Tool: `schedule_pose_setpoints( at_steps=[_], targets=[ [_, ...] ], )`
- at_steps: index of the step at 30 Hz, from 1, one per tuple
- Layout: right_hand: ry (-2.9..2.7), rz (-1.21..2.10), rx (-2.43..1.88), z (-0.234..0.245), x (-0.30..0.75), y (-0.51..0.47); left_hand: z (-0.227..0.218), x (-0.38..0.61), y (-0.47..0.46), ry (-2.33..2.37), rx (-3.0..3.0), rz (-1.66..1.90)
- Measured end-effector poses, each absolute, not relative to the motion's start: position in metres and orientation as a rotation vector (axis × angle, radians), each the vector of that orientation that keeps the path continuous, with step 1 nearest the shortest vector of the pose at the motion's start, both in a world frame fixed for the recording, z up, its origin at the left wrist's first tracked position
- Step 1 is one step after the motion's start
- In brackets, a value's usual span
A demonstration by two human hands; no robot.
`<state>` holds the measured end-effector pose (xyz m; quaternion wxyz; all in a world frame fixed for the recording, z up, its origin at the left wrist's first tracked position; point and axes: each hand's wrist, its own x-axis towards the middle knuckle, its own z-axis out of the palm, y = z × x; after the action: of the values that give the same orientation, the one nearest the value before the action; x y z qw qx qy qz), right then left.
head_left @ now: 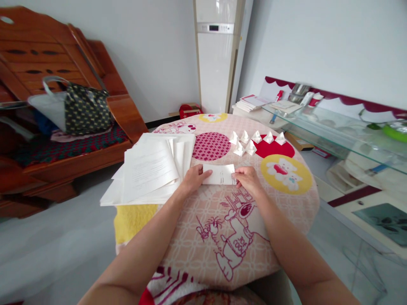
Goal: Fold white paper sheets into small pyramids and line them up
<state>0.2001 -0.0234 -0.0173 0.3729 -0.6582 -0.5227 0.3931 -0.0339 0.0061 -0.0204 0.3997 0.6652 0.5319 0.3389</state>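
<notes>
A folded sheet of white paper (218,174) with some print near its right end lies between my hands, just over the patterned tablecloth (197,237). My left hand (194,178) grips its left end, thumb on top. At the opposite end, my right hand (248,178) pinches the right edge between thumb and fingers. Beyond it stand several small folded paper boats (257,136) in two rows. To the left of my left hand is a loose pile of white paper sheets (149,169), the top one printed.
A glass-topped cabinet (343,131) with cups and papers stands close on the right. On the left is a wooden bench (121,118) holding a dotted bag (87,108). A tall white air conditioner (214,63) stands in the corner behind the table.
</notes>
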Motion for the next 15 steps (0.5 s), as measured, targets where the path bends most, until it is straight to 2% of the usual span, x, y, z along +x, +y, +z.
schedule_pose_setpoints(
  at_steps=[11,15],
  targets=[
    [-1.333,1.044,-1.592,-0.023,0.207,-0.025,-0.022,-0.017,0.003,1.717,1.960,0.754],
    [-1.410,1.000,-1.699,-0.016,0.205,-0.026,-0.020,-0.014,0.000,1.752,2.006,0.711]
  ],
)
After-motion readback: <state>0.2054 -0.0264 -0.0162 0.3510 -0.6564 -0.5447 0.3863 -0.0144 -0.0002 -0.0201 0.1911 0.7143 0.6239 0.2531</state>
